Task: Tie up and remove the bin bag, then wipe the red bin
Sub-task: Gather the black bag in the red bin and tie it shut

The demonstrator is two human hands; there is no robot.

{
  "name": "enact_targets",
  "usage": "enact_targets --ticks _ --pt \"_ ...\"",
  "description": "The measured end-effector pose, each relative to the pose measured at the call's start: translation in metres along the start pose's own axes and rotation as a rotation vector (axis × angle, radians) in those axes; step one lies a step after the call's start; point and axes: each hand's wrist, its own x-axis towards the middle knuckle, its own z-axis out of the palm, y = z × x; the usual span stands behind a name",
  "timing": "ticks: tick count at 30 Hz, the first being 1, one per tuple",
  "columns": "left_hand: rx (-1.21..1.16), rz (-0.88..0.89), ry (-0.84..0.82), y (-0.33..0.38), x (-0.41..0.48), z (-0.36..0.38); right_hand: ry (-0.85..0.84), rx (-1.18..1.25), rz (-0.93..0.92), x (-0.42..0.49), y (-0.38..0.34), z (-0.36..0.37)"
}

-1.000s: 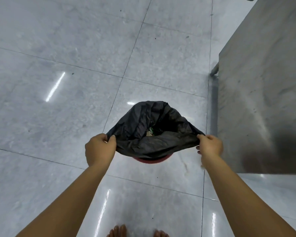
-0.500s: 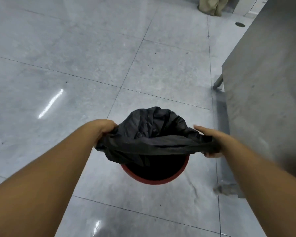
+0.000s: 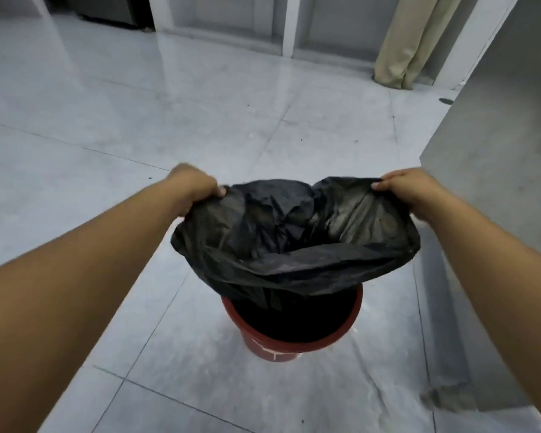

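**Both hands on the bag rim, bag bottom down in the bin**

Your left hand (image 3: 197, 189) and right hand (image 3: 409, 192) are well apart, each gripping a bunch of the rim of the thin, crinkly black plastic bin bag (image 3: 294, 239). The bag hangs stretched between them, with its lower part down inside the round red plastic bin (image 3: 281, 353) on the glossy pale grey tiled floor (image 3: 138, 135). It looks soft, floppy and fairly light to me, and probably a bit slick. I'd gather the rim into two fat bunches for the knot rather than trust a fingertip pinch, since film this thin can tear. Can't tell how full it is. The grey metal worktop (image 3: 506, 167) sits close on your right, so I'd lift straight up or swing left. The beige curtain (image 3: 409, 42) is way off at the back, no bother.
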Motion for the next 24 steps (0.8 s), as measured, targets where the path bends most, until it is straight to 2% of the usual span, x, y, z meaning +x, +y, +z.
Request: enact_targets --ticks 5,7,8,9,10,13,14,15,17,19,20,22,24 --pt "-0.406 0.471 0.127 0.051 -0.032 -0.057 0.062 0.035 -0.238 -0.017 -0.025 -0.029" --pt "-0.507 0.575 0.237 0.046 -0.036 -0.081 0.055 0.148 -0.252 -0.026 -0.016 -0.036" --pt "-0.484 0.589 0.257 0.035 -0.035 -0.09 0.041 0.184 -0.223 -0.032 -0.009 -0.041" --pt "-0.385 0.571 0.227 0.019 -0.034 -0.098 0.009 0.155 -0.174 -0.039 -0.002 -0.047" --pt "-0.174 0.509 0.14 -0.004 -0.032 -0.103 -0.055 0.065 -0.108 -0.046 0.006 -0.055" --pt "0.835 0.142 -0.333 -0.082 -0.032 -0.095 -0.364 -0.211 0.08 -0.073 0.025 -0.068" --pt "0.946 0.191 -0.429 -0.098 -0.039 -0.081 -0.437 -0.234 0.089 -0.078 0.028 -0.066" --pt "0.874 0.327 -0.476 -0.103 -0.047 -0.062 -0.482 -0.213 0.072 -0.081 0.03 -0.061" --pt "0.46 0.654 -0.433 -0.097 -0.057 -0.018 -0.497 -0.074 0.014 -0.082 0.027 -0.044" --pt "0.147 0.903 -0.35 -0.069 -0.064 0.026 -0.393 0.105 -0.016 -0.082 0.01 -0.023" --pt "0.041 0.966 -0.344 -0.053 -0.066 0.043 -0.334 0.134 -0.041 -0.081 -0.001 -0.016" --pt "-0.107 0.938 -0.287 -0.023 -0.069 0.07 -0.246 0.056 -0.105 -0.081 -0.023 -0.006" --pt "-0.199 0.797 -0.18 -0.003 -0.065 0.088 -0.242 -0.104 -0.186 -0.085 -0.043 0.004"
